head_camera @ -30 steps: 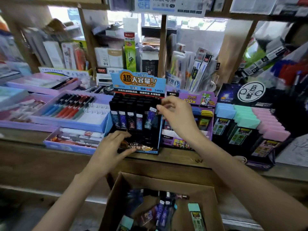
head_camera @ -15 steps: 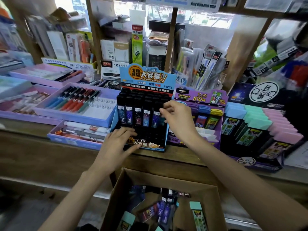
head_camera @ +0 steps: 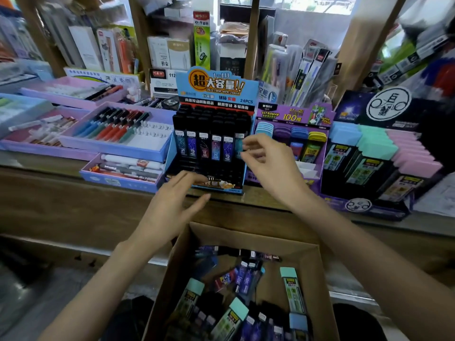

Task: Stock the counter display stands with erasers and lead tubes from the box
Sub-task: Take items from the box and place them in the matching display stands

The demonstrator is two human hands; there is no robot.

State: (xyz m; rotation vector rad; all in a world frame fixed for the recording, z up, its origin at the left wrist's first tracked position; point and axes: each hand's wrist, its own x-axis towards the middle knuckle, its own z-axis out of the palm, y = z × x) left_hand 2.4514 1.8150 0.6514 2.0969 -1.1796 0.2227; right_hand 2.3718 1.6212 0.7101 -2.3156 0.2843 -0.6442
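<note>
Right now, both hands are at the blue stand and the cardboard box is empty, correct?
Not empty: the head view shows the cardboard box holding lead tubes and erasers. Left hand and right hand are at the blue stand.

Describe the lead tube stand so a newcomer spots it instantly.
On the wooden counter, look just beyond the cardboard box. The lead tube stand sits between a pen tray and a purple stand. Only it has a blue header with an orange circle.

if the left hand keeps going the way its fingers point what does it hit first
Most likely the front lip of the lead tube stand: the left hand points its fingers at the stand's base, below the front row of tubes. They may already touch it; depth is unclear.
</note>
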